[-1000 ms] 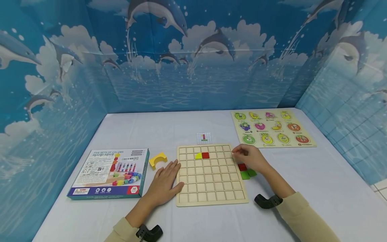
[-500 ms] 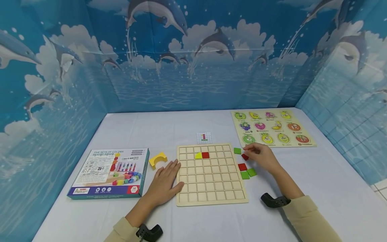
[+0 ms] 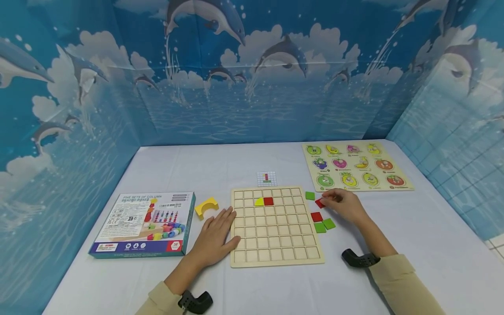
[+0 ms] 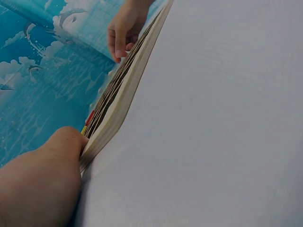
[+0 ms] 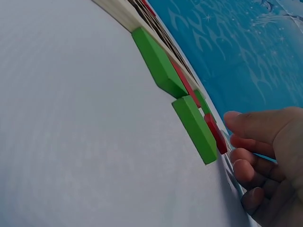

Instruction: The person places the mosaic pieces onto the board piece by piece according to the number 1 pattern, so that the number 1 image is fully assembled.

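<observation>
My left hand [image 3: 214,238] lies with spread fingers against the left edge of the wooden grid board [image 3: 275,256], its thumb touching the rim. A yellow quarter-round piece [image 3: 259,201] and a red square tile [image 3: 268,201] sit side by side in cells of the board's second row. Right of the board, my right hand [image 3: 344,204] hovers with loosely bent fingers, fingertips close by a tilted red tile [image 3: 320,203]. In the right wrist view a small gap shows between the thumb [image 5: 236,122] and that tile. Around it lie another red tile [image 3: 316,217] and several green tiles [image 3: 309,196].
A small printed pattern card [image 3: 267,179] lies behind the board. The fruit picture board [image 3: 358,168] is at the back right. On the left are a beaded-toy box [image 3: 143,225] and a yellow arch block [image 3: 206,207]. A dolphin-print curtain [image 3: 252,113] surrounds the white table.
My right hand has moved right, away from the board's edge, uncovering a green tile and the tilted red tile. In the last half second it drew back slightly. The left hand stayed still.
</observation>
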A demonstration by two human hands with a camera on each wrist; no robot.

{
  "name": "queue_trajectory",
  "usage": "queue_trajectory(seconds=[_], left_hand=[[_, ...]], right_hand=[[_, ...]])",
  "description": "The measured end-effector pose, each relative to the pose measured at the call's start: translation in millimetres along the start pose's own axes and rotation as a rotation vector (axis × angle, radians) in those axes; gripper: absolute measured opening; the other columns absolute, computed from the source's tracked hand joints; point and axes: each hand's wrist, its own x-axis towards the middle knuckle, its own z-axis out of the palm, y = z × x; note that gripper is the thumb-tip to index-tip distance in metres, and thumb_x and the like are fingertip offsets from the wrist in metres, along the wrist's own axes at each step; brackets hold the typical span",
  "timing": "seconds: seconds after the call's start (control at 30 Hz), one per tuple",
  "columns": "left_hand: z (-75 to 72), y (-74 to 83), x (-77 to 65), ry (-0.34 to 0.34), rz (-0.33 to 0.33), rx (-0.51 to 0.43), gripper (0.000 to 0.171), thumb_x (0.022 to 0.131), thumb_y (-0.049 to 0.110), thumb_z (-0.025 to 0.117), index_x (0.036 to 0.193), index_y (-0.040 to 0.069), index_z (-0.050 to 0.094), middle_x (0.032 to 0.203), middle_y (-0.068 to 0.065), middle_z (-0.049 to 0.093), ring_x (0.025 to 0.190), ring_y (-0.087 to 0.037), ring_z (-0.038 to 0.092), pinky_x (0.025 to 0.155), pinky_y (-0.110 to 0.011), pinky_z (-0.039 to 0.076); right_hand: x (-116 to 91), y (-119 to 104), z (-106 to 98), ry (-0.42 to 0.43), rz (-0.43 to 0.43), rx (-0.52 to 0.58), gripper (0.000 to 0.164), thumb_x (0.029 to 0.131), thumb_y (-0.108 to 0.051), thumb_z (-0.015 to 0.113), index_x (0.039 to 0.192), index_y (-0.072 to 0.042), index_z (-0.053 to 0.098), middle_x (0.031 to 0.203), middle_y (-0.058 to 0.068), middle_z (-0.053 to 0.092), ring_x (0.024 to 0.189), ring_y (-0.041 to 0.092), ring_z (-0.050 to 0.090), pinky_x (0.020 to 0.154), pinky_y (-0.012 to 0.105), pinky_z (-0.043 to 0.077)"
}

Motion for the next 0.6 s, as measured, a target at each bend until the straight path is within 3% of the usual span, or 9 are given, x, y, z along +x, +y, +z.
queue_trajectory(seconds=[0.37, 0.6], left_hand=[[-0.4, -1.0, 0.8, 0.0, 0.002, 0.002, 0.072, 0.096, 0.046, 0.048, 0.153, 0.005, 0.03, 0.159, -0.009, 0.026, 0.146, -0.025, 0.021, 0.113, -0.053, 0.016], [0.2, -2.2, 1.5, 0.005, 0.001, 0.016, 0.072, 0.097, 0.047, 0.047, 0.153, 0.005, 0.031, 0.159, -0.009, 0.026, 0.146, -0.025, 0.021, 0.113, -0.053, 0.016]], right_hand=[[0.9, 3.0, 2.4, -0.009, -0.042, -0.054, 0.042, 0.087, -0.028, 0.075, 0.115, 0.001, 0.067, 0.094, 0.009, 0.056, 0.082, 0.023, 0.047, 0.067, 0.028, 0.04], [1.1, 4.6, 2.9, -0.011, -0.052, -0.081, 0.038, 0.086, -0.029, 0.075, 0.113, -0.002, 0.068, 0.093, 0.008, 0.054, 0.082, 0.023, 0.046, 0.068, 0.032, 0.039]])
